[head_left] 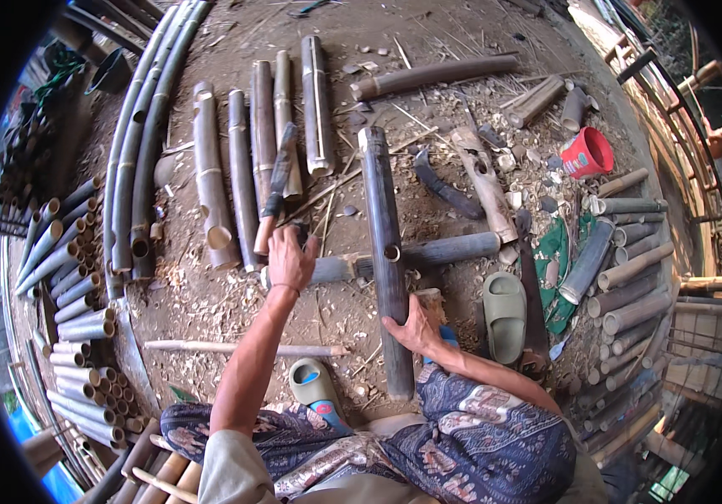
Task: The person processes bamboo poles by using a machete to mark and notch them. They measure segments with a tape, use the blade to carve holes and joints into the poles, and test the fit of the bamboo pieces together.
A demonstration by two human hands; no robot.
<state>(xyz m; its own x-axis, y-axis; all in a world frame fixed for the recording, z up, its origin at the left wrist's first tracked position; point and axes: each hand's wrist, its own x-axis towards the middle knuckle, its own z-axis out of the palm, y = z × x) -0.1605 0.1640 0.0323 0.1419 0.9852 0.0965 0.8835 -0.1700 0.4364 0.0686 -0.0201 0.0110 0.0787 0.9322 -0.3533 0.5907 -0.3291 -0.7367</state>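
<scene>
My right hand [416, 326] grips the lower part of a dark bamboo pole [378, 202], thumb across its face. The pole has a round hole partway down and lies across another bamboo pole [453, 249] on the ground. My left hand [291, 260] is over the crosswise pole's left end, fingers curled by a small dark thing whose kind I cannot make out. Just left of those fingers is the wooden handle of a knife [279, 172] with a dark blade, lying over upright-set bamboo pieces [263, 118].
Bamboo lengths with cut holes [210, 176] lie ahead on the left. Stacked bamboo [84, 328] lines the left, and more [630, 311] the right. A red bucket [588, 153] lies tipped over at the right. Green slippers [504, 317] are near my legs. Wood chips cover the dirt floor.
</scene>
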